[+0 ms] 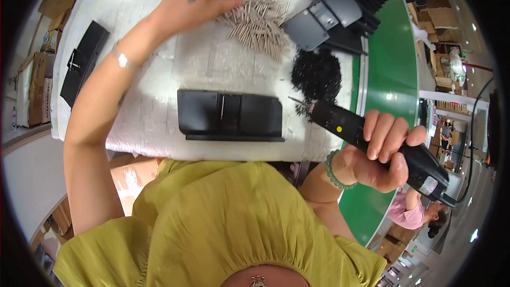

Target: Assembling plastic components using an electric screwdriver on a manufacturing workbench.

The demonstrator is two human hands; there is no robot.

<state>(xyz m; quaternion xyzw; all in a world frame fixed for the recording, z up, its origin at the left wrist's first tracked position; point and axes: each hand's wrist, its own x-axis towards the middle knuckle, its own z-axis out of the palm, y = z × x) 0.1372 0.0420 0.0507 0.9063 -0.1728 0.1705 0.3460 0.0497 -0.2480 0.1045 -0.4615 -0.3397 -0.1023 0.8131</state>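
My left hand reaches to the edge of a heap of thin silvery metal pins, its thumb and fingers drawn together in a pinch. Whatever may be between the fingertips is hidden. My right hand is wrapped round a black electric screwdriver, whose bit points left over a pile of small black pieces, perhaps screws. Directly before me lies a flat black plastic part with one metal pin along its middle; neither hand touches it.
A similar black part lies at the table's left. Stacked black parts occupy the far right, beside a green surface. The screwdriver's cable curves up at the right. A person in pink is farther off.
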